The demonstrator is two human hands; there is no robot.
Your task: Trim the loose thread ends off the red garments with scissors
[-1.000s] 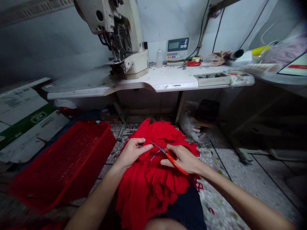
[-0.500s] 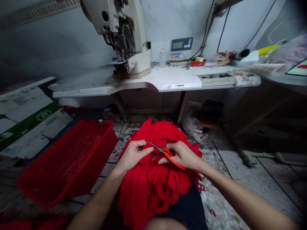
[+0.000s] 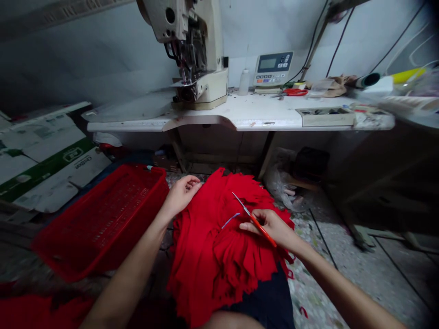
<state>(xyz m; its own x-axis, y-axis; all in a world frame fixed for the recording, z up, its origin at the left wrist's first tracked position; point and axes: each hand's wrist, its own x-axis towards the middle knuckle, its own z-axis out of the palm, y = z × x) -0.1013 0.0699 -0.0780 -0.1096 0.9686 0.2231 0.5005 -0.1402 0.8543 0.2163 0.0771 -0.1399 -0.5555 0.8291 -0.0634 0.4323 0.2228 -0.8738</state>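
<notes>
A thick bundle of red fabric pieces (image 3: 202, 237) lies fanned out over my lap. At its upper left edge is my left hand (image 3: 181, 194), with fingers curled in and thumb and fingertips closed on the border of a red piece. My right hand (image 3: 274, 228) grips small scissors with orange-red handles (image 3: 262, 230), held above the right part of the bundle. The scissors' blades look closed and point up and to the left. A short bluish thread or strip (image 3: 230, 220) rests on the fabric between my hands.
A red plastic basket (image 3: 161, 183) stands on the floor at left, by a white and green carton (image 3: 73, 155). Ahead, a sewing machine (image 3: 209, 87) sits on a white table (image 3: 254, 114) with a control panel (image 3: 273, 68), a bottle (image 3: 244, 82) and other red-handled scissors (image 3: 295, 92).
My left hand has moved away from the scissors to the bundle's upper left edge. The scissors have come away from the left fingers, their blades now together. The view has shifted slightly left.
</notes>
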